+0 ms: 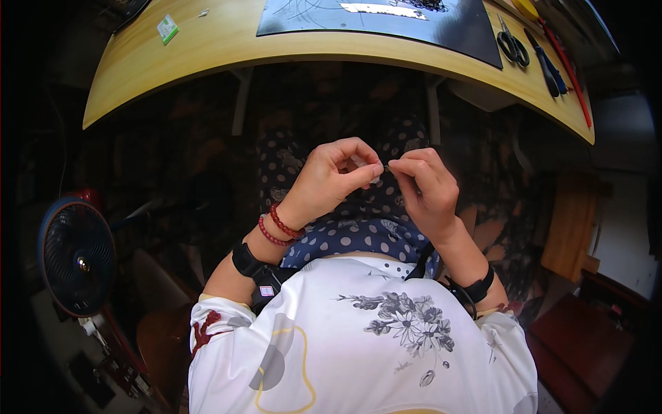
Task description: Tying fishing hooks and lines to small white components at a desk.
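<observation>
My left hand [336,176] and my right hand [429,190] meet over my lap, below the table edge. The left fingers curl around a small pale piece [360,163], pinched between thumb and forefinger. My right thumb and forefinger pinch something tiny and thin [387,168] that touches the left fingertips; what it is I cannot tell. Red bead bracelets [279,226] and a black strap sit on the left wrist, another black strap on the right wrist.
A curved wooden table [207,48] lies ahead with a dark cutting mat [414,24], black scissors [513,45], dark-handled tools [552,69] and a small green-and-white packet [167,29]. A floor fan [76,257] stands at my left. A wooden chair [569,228] is at my right.
</observation>
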Motion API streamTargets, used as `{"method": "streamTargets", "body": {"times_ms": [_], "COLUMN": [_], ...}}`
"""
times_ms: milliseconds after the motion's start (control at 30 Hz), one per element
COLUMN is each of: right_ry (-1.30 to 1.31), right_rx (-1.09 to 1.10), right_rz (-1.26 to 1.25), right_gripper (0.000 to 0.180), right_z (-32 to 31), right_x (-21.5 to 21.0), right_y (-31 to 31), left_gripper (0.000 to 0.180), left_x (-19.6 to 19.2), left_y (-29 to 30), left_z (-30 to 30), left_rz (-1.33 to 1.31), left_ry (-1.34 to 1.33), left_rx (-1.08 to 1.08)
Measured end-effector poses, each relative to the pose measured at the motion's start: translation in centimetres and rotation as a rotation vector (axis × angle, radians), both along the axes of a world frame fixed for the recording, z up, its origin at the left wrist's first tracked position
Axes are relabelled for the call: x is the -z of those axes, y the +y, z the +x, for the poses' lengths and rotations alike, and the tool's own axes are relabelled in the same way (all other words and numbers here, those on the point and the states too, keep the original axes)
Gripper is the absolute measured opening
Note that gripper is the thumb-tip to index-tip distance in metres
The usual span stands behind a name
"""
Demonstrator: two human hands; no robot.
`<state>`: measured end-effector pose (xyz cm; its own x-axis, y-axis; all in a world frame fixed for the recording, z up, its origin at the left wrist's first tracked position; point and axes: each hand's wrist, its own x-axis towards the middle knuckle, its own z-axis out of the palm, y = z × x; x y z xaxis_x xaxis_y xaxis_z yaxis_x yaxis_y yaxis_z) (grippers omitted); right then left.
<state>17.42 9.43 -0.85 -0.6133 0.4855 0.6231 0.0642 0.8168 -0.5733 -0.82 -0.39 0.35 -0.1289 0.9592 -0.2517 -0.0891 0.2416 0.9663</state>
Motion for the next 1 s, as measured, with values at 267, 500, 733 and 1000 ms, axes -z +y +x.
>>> {"method": "streamTargets", "body": {"times_ms": [267,500,733,1000], "right_ry": [0.021,-0.017,0.120,0.125], "right_rx": [0.017,0.062,-0.118,-0.274], "right_rz": [-0.018,-0.118,-1.139,-1.293], "right_gripper": [0.023,0.020,0.006,0.005], "right_z": [0.0,-0.4,-0.5,0.0], "right_x": [-0.3,-0.3,-0.1,-0.2], "right_y": [-0.3,-1.3,-1.3,0.1], "left_gripper": [0.011,0.010,0.013,0.012], "left_x": [0.7,0.8,1.2,1.3], "left_y": [-0.3,-0.6,-0.8,-0.7], "left_z": [0.7,0.9,0.8,0.4], "left_rz": [-0.149,-0.173,-0.106,-0.121], "left_ry": [-0.437,-0.605,-0.820,-0.813], "left_rx": [-0.092,-0.128,-0.113,0.058]}}
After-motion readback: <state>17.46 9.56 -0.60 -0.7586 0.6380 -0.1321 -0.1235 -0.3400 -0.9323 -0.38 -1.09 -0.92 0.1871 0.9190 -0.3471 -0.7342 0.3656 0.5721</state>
